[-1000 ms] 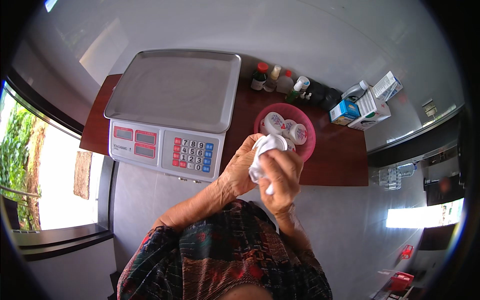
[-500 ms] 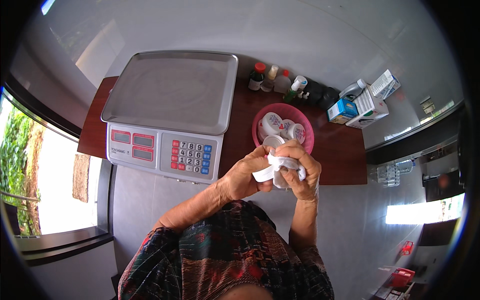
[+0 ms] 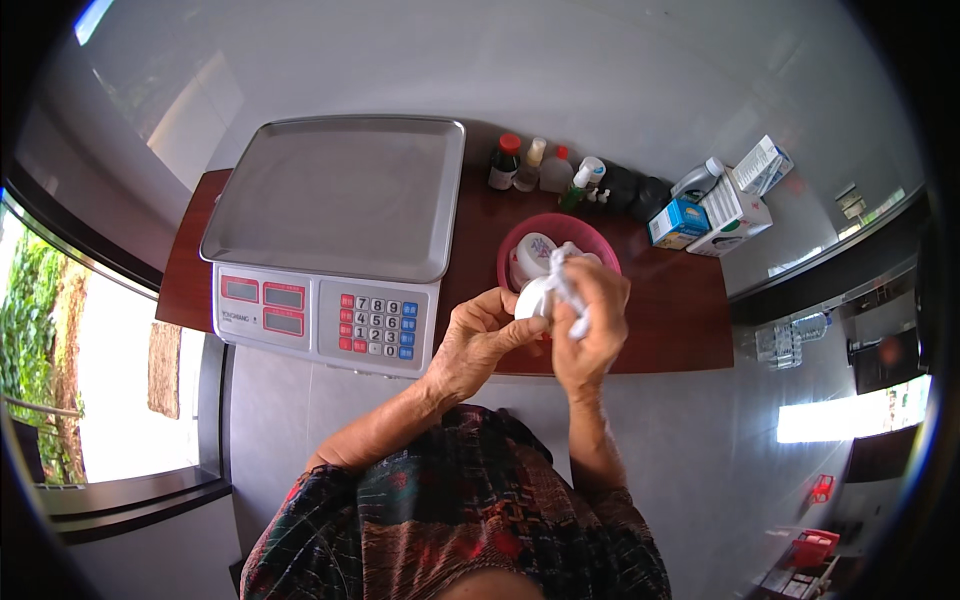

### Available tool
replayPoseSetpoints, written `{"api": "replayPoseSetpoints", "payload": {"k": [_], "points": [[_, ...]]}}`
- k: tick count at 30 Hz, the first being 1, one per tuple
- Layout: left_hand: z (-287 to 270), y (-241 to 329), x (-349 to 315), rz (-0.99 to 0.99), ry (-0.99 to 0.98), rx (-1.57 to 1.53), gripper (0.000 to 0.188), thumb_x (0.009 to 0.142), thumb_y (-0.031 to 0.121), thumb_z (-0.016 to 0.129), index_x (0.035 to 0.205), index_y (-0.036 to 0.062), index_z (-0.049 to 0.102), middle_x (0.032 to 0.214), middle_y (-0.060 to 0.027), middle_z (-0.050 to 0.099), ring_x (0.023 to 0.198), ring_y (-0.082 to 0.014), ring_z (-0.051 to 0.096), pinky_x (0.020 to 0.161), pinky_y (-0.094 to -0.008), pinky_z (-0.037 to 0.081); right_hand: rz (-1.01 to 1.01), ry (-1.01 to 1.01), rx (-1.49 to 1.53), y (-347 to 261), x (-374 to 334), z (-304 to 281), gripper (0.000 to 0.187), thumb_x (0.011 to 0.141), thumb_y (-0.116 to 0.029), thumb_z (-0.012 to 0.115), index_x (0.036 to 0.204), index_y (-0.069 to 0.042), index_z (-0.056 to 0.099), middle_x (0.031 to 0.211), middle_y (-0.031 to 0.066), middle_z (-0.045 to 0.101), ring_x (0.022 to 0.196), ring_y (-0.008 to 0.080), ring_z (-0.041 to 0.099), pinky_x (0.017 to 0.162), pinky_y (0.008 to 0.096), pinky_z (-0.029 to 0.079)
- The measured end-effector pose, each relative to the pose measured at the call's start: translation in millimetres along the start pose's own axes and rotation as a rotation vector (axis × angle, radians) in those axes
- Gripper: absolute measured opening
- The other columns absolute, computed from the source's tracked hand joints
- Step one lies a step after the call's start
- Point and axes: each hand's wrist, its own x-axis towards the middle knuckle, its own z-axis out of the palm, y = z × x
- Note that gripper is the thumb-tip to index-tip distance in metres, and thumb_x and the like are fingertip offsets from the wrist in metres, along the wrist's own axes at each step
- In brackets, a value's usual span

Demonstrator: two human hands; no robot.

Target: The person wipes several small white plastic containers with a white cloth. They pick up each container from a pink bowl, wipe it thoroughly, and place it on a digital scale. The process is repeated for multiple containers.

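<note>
Over the near side of a pink basin [image 3: 596,228], my left hand [image 3: 478,342] is closed on a small white round cup-like container [image 3: 532,299], with the thumb along its near side. A crumpled white cloth [image 3: 566,283] is bunched in my right hand [image 3: 596,322], pressed against the container's right side. Motion blurs the right fingers a little. Inside the basin lie white round pieces with a purple floral print, among them a printed white piece [image 3: 537,250]; my right hand and the cloth hide most of the others.
A digital scale with a steel pan [image 3: 340,195] stands on the dark red table [image 3: 660,335], left of the basin. Behind the basin are a red-capped bottle [image 3: 505,165], pump bottles and dark containers. A blue box [image 3: 680,222] and a white carton [image 3: 735,215] stand at the right.
My right hand has swung up and across the container with the cloth. The container has turned and tilted in my left hand. My view has shifted slightly.
</note>
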Motion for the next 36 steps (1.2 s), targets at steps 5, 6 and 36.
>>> {"api": "replayPoseSetpoints", "payload": {"k": [5,6,36], "points": [[-13.1,-8.3,2.6,0.021,-0.010,-0.331,0.007,0.090,0.011,0.059,0.093,0.0049,0.056,0.091,-0.0019,0.061,0.082,-0.0077,0.058,0.074,-0.0229,0.050,-0.174,-0.035,-0.025,-8.7,-22.2,11.0,0.036,0.075,-0.001,0.061,0.111,-0.003,0.063,0.115,0.0101,0.059,0.104,0.0299,0.053,0.088,0.0398,0.043],[-13.8,-7.5,2.8,0.005,-0.011,-0.367,0.007,0.091,0.012,0.057,0.093,0.0054,0.056,0.091,-0.0016,0.061,0.083,-0.0077,0.058,0.074,-0.0231,0.050,-0.227,-0.036,-0.047,-10.4,-25.1,11.2,0.036,0.075,-0.001,0.062,0.110,-0.002,0.063,0.115,0.0102,0.059,0.103,0.0299,0.054,0.088,0.0395,0.044],[-5.1,2.1,-2.9,0.033,0.000,0.158,0.026,0.095,0.032,0.051,0.092,0.0061,0.053,0.081,0.0039,0.050,0.076,-0.0033,0.043,0.068,-0.0184,0.038,0.024,-0.200,-0.016,-9.3,8.2,-3.5,0.033,0.075,-0.002,0.059,0.108,-0.001,0.060,0.111,0.0126,0.059,0.100,0.0309,0.054,0.086,0.0397,0.043]]}}
